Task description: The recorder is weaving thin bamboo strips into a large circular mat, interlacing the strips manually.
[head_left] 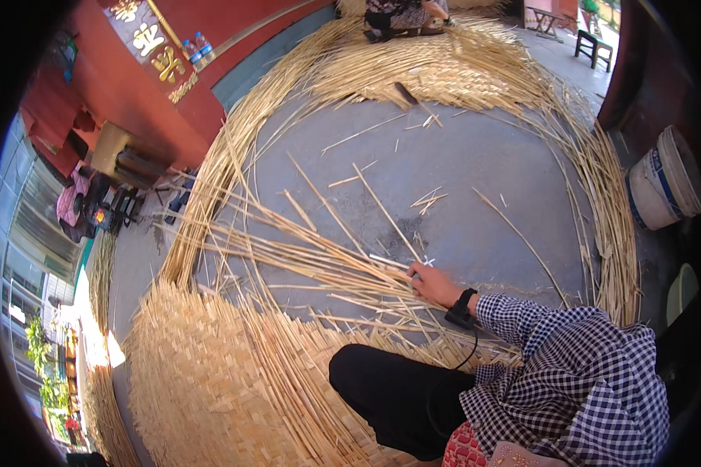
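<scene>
My right hand (432, 283), in a checked sleeve with a black band at the wrist, is closed around the near ends of a loose bundle of reed strips (319, 253). The strips fan out to the left across the grey floor. Below them lies a woven reed mat (202, 373), with long loose strips (288, 366) running over its surface. My bent knee (366, 373) in black trousers rests beside this mat. My left hand is not in view.
Long reed bundles (234, 156) curve around the floor's left and right sides. At the far end another person (401, 12) crouches on a second woven section (420, 70), where a dark-handled tool (405, 94) lies. A white bucket (662, 183) stands at the right.
</scene>
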The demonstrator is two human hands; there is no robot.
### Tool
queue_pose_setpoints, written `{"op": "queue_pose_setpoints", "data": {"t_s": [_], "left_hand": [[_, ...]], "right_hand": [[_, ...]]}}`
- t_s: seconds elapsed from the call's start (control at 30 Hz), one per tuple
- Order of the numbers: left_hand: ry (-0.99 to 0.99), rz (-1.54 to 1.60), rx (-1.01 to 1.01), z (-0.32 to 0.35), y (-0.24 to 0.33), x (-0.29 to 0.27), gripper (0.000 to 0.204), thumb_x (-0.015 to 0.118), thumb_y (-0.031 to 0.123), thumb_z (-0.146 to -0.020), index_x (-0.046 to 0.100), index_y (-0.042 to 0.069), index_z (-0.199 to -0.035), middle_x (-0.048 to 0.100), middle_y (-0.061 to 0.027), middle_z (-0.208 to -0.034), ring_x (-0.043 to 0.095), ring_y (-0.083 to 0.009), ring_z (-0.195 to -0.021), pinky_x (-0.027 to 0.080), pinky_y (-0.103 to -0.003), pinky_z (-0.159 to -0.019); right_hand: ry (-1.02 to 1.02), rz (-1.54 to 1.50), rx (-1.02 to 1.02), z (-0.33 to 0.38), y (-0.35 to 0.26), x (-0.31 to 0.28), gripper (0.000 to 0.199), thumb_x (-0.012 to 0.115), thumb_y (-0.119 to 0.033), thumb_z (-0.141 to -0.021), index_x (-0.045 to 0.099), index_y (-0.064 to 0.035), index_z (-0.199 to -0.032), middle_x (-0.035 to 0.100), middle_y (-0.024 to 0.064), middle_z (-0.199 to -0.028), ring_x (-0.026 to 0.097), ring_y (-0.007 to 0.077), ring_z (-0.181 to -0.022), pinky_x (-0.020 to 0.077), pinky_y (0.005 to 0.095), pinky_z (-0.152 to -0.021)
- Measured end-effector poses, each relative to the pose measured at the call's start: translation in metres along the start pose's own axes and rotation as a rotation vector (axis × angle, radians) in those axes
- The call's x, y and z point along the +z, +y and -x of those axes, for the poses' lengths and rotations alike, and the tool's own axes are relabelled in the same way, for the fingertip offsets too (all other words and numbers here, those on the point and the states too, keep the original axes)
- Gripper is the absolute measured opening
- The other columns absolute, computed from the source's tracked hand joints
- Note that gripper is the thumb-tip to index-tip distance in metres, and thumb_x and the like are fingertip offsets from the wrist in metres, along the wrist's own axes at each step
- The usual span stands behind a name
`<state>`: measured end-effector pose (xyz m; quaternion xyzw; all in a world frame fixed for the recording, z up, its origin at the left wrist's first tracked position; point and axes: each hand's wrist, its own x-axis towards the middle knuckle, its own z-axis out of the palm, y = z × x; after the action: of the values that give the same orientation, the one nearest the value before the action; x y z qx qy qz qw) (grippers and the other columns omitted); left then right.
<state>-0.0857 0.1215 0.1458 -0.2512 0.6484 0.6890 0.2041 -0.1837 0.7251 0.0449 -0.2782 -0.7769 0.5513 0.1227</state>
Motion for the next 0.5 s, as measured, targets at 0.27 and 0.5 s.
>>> {"op": "queue_pose_setpoints", "data": {"t_s": [0.27,0.5], "left_hand": [[-0.210,-0.039,0.043,-0.020,0.018,0.017,0.064,0.061,0.035,-0.098,0.037,0.001,-0.147,0.052,-0.0198,-0.138,0.052,-0.0355,-0.125,0.044,-0.050,-0.103],[-0.700,-0.004,0.116,-0.007,0.038,0.068,0.058,0.059,0.035,-0.099,0.042,0.001,-0.143,0.052,-0.0189,-0.138,0.054,-0.0331,-0.124,0.046,-0.047,-0.102]], "right_hand": [[0.361,-0.190,-0.153,0.026,-0.076,-0.030,0.025,0.056,-0.024,-0.099,0.065,-0.0081,-0.116,0.065,0.0127,-0.083,0.063,0.0262,-0.079,0.0486,0.0363,-0.073],[-0.777,0.114,-0.728,0.174,-0.131,0.059,0.053,0.049,-0.010,-0.099,0.033,-0.0117,-0.150,0.062,0.0201,-0.110,0.065,0.0346,-0.087,0.0529,0.0440,-0.075]]}}
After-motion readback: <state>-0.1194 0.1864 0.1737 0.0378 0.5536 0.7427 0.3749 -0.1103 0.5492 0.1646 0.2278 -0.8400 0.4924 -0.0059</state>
